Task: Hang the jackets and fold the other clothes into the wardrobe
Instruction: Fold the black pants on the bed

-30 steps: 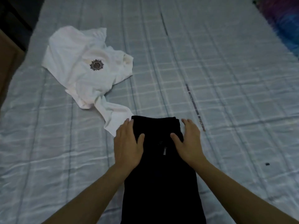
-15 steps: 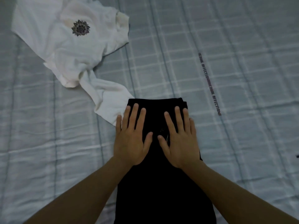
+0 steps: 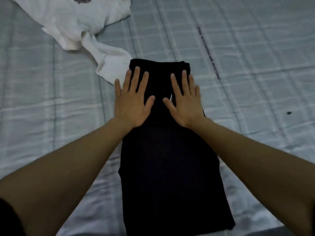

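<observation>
A black garment (image 3: 167, 167), folded into a long narrow strip, lies on the bed and runs from the near edge away from me. My left hand (image 3: 132, 101) lies flat with spread fingers on its far left part, the little finger over the white cloth beside it. My right hand (image 3: 185, 101) presses flat on the far right part. A small metal zip pull shows between the two thumbs. A crumpled white T-shirt (image 3: 80, 23) with a dark emblem lies at the upper left, one sleeve reaching the black garment's far left corner.
The bed is covered by a light grey checked sheet (image 3: 247, 82) with a line of dark printed lettering to the right of the black garment. A small dark speck (image 3: 289, 113) sits on the sheet at the right. The bed's near edge shows at the bottom right.
My hands went from cupping the far end's sides to lying flat on top, then spread slightly apart. The view dropped, so the white T-shirt slid toward the top edge.
</observation>
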Available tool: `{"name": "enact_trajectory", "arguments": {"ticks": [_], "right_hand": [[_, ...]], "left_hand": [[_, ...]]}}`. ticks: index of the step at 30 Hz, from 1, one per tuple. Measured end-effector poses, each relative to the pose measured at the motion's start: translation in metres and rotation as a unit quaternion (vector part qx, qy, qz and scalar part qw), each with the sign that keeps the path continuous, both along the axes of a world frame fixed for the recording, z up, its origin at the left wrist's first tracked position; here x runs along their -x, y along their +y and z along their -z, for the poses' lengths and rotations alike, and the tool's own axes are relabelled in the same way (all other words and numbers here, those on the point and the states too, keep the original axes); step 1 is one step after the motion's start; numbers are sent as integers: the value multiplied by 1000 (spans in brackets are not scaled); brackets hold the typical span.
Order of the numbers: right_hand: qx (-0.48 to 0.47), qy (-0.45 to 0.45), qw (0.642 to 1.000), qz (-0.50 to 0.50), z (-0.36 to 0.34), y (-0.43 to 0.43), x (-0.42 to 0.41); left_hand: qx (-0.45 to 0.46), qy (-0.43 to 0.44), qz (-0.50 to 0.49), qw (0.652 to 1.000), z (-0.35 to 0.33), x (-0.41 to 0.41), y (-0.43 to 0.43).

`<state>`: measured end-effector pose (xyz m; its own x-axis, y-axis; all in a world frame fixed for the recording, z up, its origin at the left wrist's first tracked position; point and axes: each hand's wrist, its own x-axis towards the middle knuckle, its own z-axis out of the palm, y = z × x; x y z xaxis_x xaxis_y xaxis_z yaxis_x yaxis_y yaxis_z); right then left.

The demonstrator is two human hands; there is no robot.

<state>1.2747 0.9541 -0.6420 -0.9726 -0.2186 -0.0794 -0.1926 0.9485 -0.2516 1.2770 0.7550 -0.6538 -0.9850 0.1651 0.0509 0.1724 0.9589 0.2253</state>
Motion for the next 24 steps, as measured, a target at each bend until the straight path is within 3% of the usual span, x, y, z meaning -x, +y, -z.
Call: {"name": "enact_trajectory", "arguments": {"ticks": [7,14,24], "right_hand": [[-9,-22,993,-117,-18,19,-175],[-57,-64,985,-151,-18,61,-301],[6,-69,984,-165,-38,77,-294]], "left_hand": [[45,-48,246,967,-24,-160,3],[41,-108,285,952,-28,-273,-15],[55,-127,255,957,-53,-283,5]]}}
